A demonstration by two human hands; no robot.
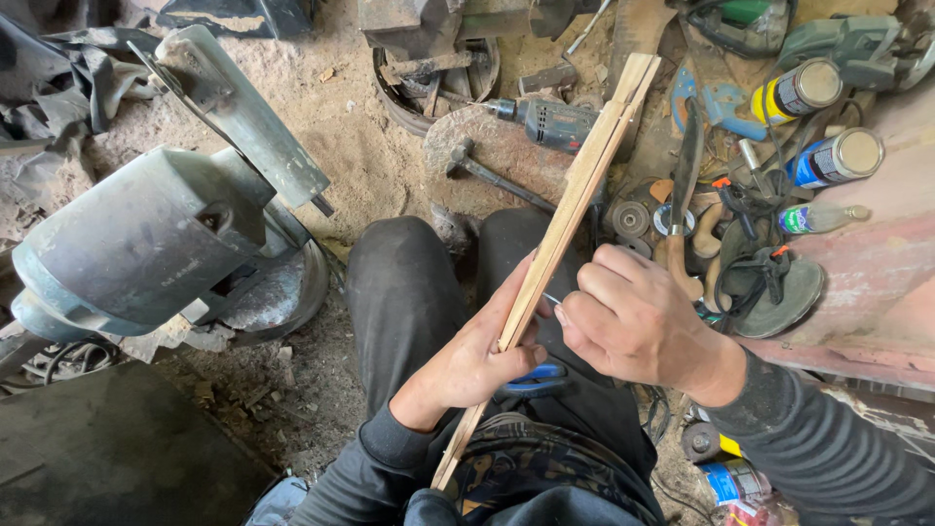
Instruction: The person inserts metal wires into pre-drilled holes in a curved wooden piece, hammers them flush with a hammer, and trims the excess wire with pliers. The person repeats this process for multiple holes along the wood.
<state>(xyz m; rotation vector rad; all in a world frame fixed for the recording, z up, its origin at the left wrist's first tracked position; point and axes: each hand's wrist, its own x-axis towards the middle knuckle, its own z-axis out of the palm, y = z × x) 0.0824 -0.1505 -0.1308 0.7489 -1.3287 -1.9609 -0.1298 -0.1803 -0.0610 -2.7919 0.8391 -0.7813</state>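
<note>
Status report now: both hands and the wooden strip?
Left hand grips wooden strip. Right hand pinches thin tool at its edge. Nothing blocking.

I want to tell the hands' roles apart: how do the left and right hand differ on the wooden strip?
The left hand wraps the long wooden strip from beneath, gripping it. The right hand sits beside the strip, fingers pinched on a small thin tool whose tip meets the wood. Left palm faces up; right shows its back. Both are bare.

A pale tan wooden strip [565, 219] runs toward one o'clock over black trousers [409, 292], with a blue-grey drill [550, 122] at twelve, a yellow-banded spray can [797, 91] and blue-banded spray can [835, 158] at two.
</note>
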